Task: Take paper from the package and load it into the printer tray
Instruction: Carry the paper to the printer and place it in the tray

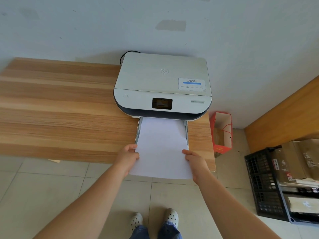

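Observation:
A white printer stands at the right end of a wooden table. Its paper tray is pulled out toward me. A stack of white paper lies partly in the tray, its far edge under the printer's front and its near end hanging past the table edge. My left hand grips the stack's left side. On the stack's right side, my right hand has hold of the edge. No paper package is in view.
The wooden table stretches left of the printer. A red paper bag stands on the floor to the right. A black crate with cardboard and papers sits further right. A wall is behind the printer.

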Motion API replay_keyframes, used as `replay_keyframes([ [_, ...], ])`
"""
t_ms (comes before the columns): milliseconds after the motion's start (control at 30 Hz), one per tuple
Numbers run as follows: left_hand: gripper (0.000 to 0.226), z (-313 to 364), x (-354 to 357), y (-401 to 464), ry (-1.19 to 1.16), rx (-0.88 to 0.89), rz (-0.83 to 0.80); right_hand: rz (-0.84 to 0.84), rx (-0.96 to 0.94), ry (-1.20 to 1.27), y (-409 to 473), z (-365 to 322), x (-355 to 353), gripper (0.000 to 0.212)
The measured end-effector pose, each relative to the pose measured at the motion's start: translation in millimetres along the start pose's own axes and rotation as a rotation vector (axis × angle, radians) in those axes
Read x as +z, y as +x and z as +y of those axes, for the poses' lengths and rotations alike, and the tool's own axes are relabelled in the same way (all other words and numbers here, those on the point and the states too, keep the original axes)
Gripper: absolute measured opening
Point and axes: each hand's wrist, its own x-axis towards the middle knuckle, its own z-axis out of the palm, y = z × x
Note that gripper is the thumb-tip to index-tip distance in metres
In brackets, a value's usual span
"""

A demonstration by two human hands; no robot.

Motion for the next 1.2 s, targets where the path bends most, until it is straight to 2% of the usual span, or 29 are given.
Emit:
replay_keyframes([
  [200,0.047,14,4,24,0.027,0.001,0.007,-0.018,0.009,-0.011,20,-22,7,0.036],
  [600,0.047,42,12,63,0.277,0.112,0.032,-0.009,-0.053,-0.120,45,-61,21,0.042],
  [800,0.041,46,16,72,0.349,0.153,0.046,-0.034,-0.066,-0.176,52,-67,21,0.037],
  [1033,0.036,39,19,67,0.475,0.241,0.088,0.036,-0.098,-0.201,51,-59,13,0.041],
  [1200,0.035,42,16,67,0.497,0.267,0.079,0.071,-0.154,-0.354,43,-61,8,0.038],
])
